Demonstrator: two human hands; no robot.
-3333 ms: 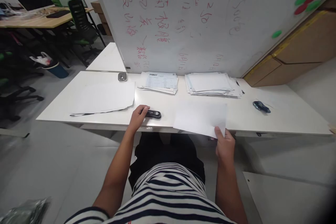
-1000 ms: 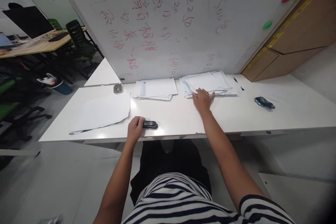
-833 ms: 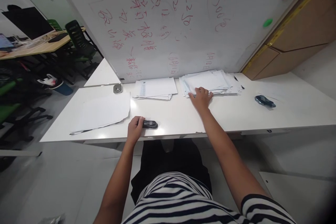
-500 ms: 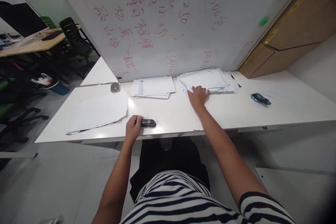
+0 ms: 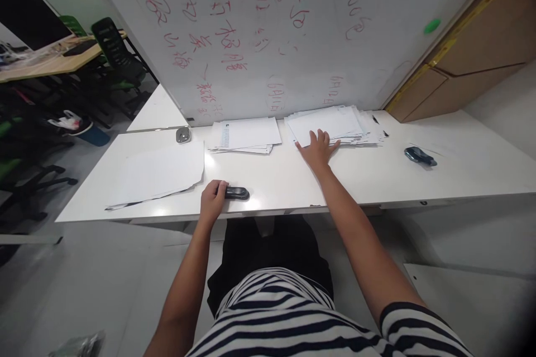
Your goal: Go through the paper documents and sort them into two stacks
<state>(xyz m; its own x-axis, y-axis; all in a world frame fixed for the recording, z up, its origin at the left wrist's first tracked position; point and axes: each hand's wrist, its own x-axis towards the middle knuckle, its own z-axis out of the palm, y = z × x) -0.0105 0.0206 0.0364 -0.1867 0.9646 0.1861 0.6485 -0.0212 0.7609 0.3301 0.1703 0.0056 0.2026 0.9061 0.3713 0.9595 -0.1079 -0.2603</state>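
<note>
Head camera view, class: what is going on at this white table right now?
A person in a striped shirt stands at a white table. The left hand grips a black stapler near the front edge. The right hand lies flat, fingers spread, on the near edge of a loose paper pile by the whiteboard. Two other paper stacks lie to the left.
</note>
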